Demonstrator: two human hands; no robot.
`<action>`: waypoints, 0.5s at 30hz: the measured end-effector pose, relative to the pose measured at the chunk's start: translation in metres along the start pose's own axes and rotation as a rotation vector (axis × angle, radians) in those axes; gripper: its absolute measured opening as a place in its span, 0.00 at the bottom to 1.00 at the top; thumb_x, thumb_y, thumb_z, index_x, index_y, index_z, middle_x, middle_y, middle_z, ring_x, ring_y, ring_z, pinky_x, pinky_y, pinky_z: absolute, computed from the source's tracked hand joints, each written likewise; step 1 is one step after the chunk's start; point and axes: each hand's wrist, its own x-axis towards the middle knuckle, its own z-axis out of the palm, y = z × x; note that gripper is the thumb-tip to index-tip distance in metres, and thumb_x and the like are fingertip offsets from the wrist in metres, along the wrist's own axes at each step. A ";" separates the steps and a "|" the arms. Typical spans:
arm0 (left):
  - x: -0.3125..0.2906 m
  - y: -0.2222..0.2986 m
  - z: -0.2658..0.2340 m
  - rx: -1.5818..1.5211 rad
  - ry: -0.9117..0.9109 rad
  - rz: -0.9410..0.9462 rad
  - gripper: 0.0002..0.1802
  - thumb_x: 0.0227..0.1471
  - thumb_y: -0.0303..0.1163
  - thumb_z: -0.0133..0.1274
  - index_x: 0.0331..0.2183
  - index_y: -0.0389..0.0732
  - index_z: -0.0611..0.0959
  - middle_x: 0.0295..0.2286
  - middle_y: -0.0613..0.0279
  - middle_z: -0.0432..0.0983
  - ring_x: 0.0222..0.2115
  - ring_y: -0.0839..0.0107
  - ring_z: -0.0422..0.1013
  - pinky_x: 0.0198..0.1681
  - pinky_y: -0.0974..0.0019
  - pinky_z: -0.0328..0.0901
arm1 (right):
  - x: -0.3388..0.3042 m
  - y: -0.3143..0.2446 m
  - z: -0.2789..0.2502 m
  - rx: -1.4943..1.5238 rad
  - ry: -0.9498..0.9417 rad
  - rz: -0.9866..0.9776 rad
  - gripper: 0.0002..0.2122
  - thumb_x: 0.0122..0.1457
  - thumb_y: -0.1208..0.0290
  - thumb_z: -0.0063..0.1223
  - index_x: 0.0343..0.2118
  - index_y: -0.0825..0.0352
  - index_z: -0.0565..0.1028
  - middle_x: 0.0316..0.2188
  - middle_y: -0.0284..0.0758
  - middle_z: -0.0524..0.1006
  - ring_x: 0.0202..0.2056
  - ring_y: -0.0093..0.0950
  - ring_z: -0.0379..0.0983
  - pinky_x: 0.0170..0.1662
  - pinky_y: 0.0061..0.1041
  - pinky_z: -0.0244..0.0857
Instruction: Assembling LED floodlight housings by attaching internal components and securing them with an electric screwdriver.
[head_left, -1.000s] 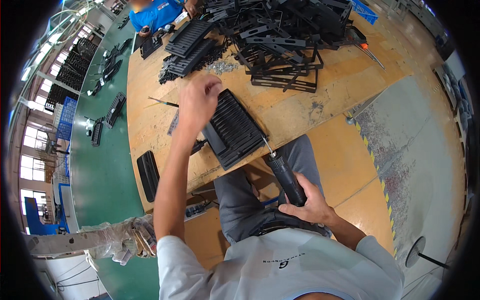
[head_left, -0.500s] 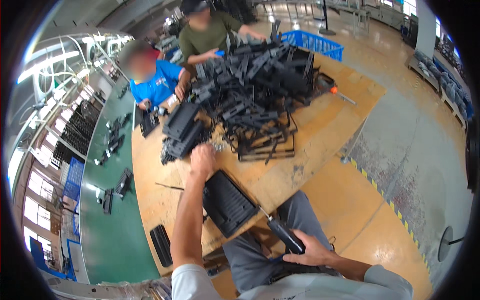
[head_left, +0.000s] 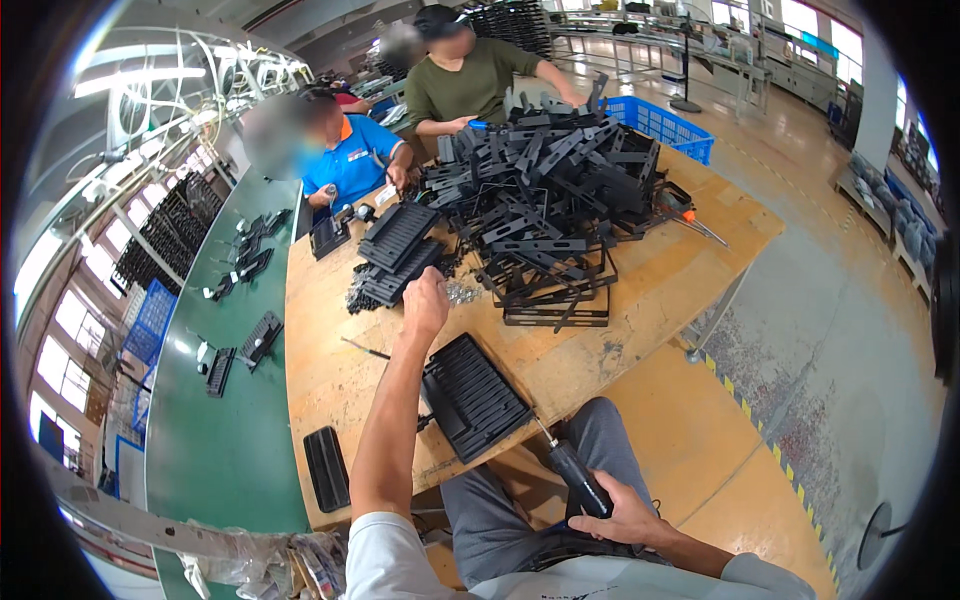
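The person wears a pale grey, short-sleeved cloth shirt (head_left: 388, 562) (its small dark print (head_left: 605, 595) is cropped at the view's lower edge) and dark grey cloth trousers (head_left: 605, 455); left hand (head_left: 426, 302), right hand (head_left: 620, 512) and both forearms (head_left: 385, 445) are bare.

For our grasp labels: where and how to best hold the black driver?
Likely best: take the black driver by its thick round barrel, coming from the person's left, since the right hand holds the rear end from the right. Avoid the thin metal bit, which points toward the ribbed housing.
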 end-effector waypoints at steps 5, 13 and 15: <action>-0.006 0.032 -0.034 -0.203 -0.019 -0.090 0.07 0.49 0.23 0.53 0.30 0.35 0.85 0.27 0.44 0.81 0.30 0.47 0.78 0.37 0.54 0.72 | -0.011 -0.002 0.010 0.157 -0.002 0.014 0.33 0.54 0.63 0.69 0.60 0.67 0.65 0.24 0.27 0.71 0.22 0.16 0.70 0.25 0.20 0.65; -0.041 0.081 -0.094 -0.712 -0.064 -0.141 0.05 0.55 0.20 0.56 0.35 0.31 0.84 0.26 0.58 0.83 0.28 0.74 0.79 0.34 0.69 0.74 | -0.007 -0.017 0.009 0.236 -0.060 0.037 0.23 0.57 0.73 0.65 0.52 0.64 0.65 0.26 0.28 0.71 0.21 0.18 0.70 0.23 0.20 0.65; -0.061 0.094 -0.112 -0.889 -0.070 -0.236 0.06 0.55 0.20 0.57 0.36 0.30 0.84 0.27 0.60 0.83 0.29 0.75 0.79 0.37 0.71 0.74 | -0.006 -0.017 0.007 0.280 -0.083 0.045 0.26 0.58 0.74 0.64 0.56 0.66 0.63 0.27 0.28 0.71 0.21 0.18 0.70 0.23 0.20 0.65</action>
